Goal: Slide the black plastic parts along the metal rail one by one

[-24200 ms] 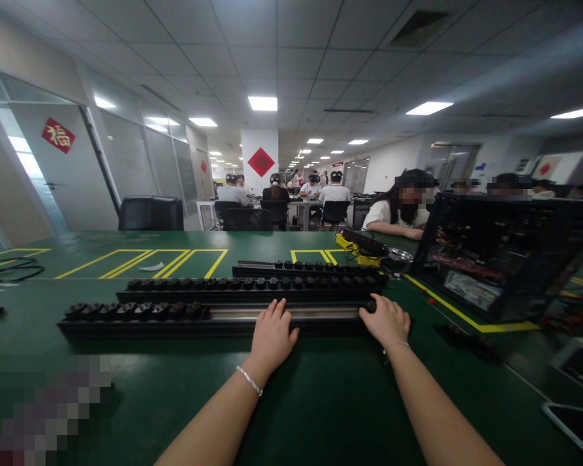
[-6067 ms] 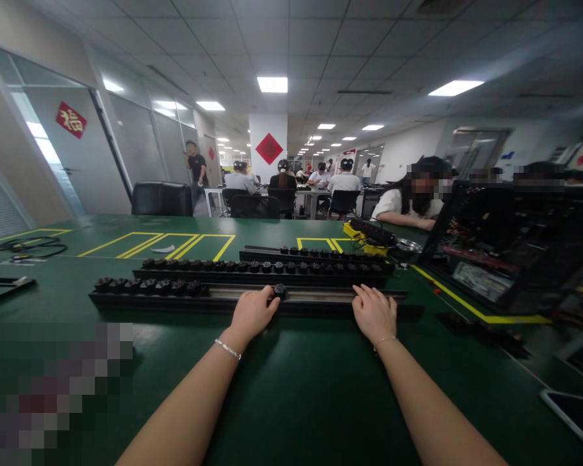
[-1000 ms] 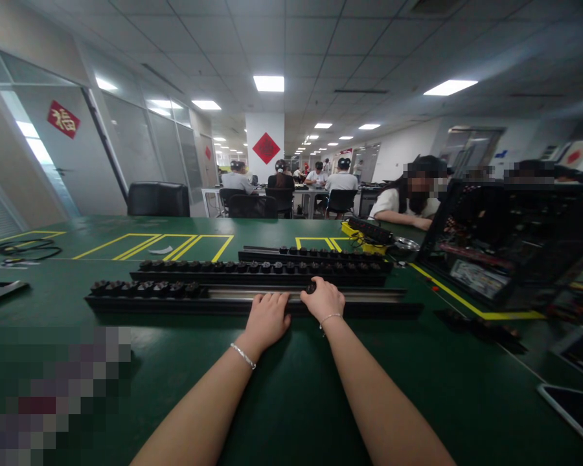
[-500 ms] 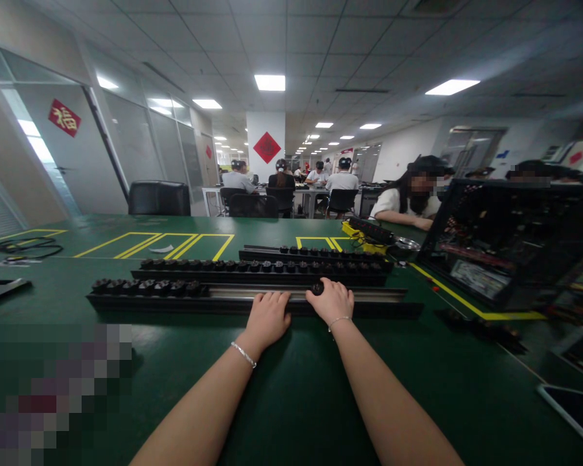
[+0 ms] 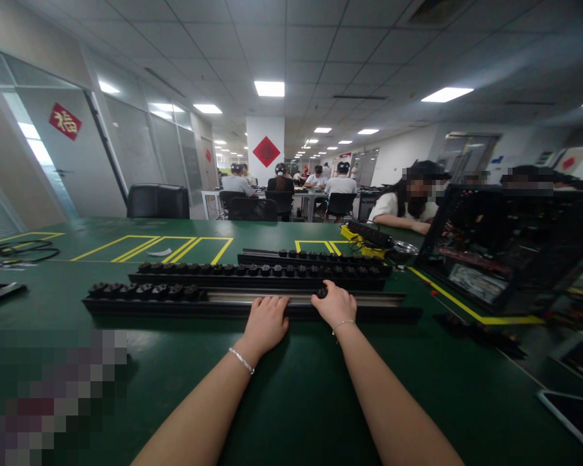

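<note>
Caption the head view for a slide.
Right hand holding a small black block on the nearest long rail, left hand resting on the same rail.

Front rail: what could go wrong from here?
The black block at the right hand might tilt and bind on the front rail if pushed unevenly. The left hand touches the rail left of the block, so a leftward slide could pinch it. The middle rail sits close behind and might get bumped.
</note>
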Demonstrator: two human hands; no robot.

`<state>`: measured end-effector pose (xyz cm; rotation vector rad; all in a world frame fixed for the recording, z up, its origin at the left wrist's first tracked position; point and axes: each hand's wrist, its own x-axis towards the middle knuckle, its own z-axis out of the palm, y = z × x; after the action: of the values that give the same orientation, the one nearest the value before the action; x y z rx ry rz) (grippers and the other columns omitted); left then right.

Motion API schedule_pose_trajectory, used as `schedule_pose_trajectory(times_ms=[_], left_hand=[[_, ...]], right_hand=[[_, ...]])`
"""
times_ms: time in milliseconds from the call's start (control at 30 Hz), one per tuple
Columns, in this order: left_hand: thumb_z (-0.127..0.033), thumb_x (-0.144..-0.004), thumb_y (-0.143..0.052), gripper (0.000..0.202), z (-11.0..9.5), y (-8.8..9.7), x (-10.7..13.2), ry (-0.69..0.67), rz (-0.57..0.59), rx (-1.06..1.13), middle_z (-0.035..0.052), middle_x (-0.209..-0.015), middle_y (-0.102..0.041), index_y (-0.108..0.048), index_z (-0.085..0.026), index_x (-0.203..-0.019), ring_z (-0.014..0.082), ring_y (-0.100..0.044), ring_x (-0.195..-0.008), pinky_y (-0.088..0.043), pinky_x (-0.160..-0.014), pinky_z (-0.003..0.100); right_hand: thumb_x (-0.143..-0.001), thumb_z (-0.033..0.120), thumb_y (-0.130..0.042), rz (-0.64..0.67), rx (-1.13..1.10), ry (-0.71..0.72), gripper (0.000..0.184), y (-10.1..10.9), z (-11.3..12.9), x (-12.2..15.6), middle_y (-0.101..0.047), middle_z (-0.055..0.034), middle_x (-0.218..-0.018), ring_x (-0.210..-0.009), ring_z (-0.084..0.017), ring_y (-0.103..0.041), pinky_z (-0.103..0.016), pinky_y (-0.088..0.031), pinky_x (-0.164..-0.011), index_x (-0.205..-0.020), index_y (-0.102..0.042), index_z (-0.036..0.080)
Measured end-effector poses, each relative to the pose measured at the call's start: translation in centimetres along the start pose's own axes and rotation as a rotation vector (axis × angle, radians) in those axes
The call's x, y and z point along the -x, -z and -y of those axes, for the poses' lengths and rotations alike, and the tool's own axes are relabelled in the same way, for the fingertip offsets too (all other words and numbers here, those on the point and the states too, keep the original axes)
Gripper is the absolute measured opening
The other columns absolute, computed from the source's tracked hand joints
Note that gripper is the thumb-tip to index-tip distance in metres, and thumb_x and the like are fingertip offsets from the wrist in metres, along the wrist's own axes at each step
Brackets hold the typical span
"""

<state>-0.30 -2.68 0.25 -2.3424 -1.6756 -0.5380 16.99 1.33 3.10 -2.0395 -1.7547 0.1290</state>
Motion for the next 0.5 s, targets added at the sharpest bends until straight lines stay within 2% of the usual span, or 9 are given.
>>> schedule_pose_trajectory(times_ms=[233,400,500], left_hand=[[-0.029,-0.082,-0.05,0.037,0.07,-0.08,0.01,-0.005,-0.014,0.004,0.0056,-0.113,-0.061,-0.049,-0.024,-0.119,0.0225,-0.051,-0.107,-0.032,-0.095,0.04],[-0.029,-0.082,-0.051,0.037,-0.04,0.03,0.04,0.007,0.0,-0.006,0.0057,-0.113,-0.061,-0.05,-0.024,-0.118,0.0225,-0.051,-0.107,-0.032,-0.095,0.04],[-0.029,-0.082,-0.051,0.037,-0.06,0.03,0.06,0.01,0.003,0.004,0.0057,-0.114,-0.061,-0.05,-0.025,-0.119,0.0225,-0.051,-0.107,-0.032,-0.096,0.04]], right_hand=[[-0.075,0.041,-0.049,-0.004,-0.032,0.009,0.052,-0.12,-0.21,-0.08,-0.062,-0.0071,-0.117,-0.115,-0.023,-0.049,-0.039,-0.03,-0.097,-0.124,-0.053,0.023],[-0.075,0.044,-0.051,-0.085,0.008,-0.012,0.055,-0.71,-0.38,0.15,-0.055,-0.0093,-0.126,-0.123,-0.025,-0.039,-0.041,-0.024,-0.102,-0.125,-0.053,0.021],[-0.075,0.045,-0.049,-0.08,0.011,-0.017,0.056,-0.85,-0.48,0.28,-0.056,-0.0098,-0.126,-0.125,-0.026,-0.038,-0.042,-0.022,-0.103,-0.126,-0.052,0.02]])
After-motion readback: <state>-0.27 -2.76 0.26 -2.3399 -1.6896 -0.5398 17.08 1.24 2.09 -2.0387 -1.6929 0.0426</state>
